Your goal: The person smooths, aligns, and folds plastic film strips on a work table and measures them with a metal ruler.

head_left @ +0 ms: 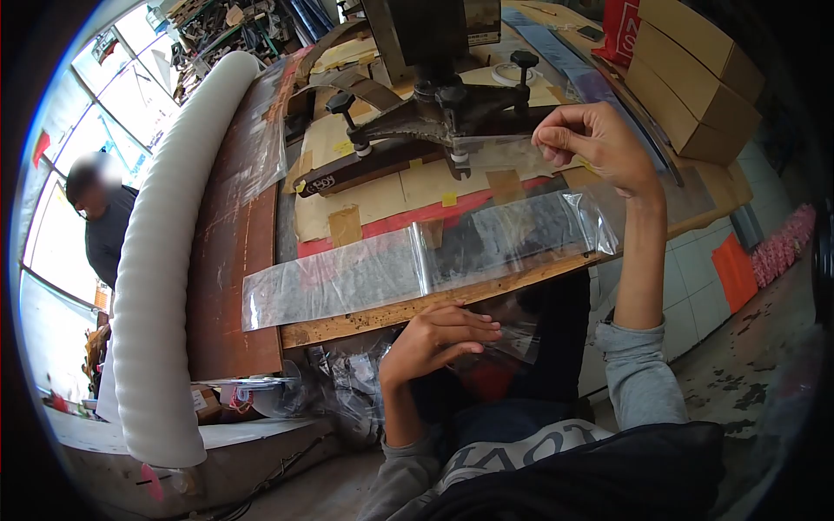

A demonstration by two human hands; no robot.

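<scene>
My right hand (595, 148) is raised beside the dark metal press (434, 117), thumb and fingers pinched together. A thin, see-through piece of plastic film (497, 151) runs from these fingertips toward the press's middle; its outline is faint. Below the table's front edge, over my lap, my left hand (441, 339) has its fingers stretched out and holds nothing. Between the hands, a long clear plastic sleeve (334, 276) lies flat along the wooden table edge (382, 323), with a shiny fold near its middle and a crinkled right end.
A thick roll of white foam (165, 260) stands along the left, beside a brown board (230, 286). Cardboard boxes (686, 82) and a red bag (618, 35) are at the back right. A person (109, 217) is at the far left.
</scene>
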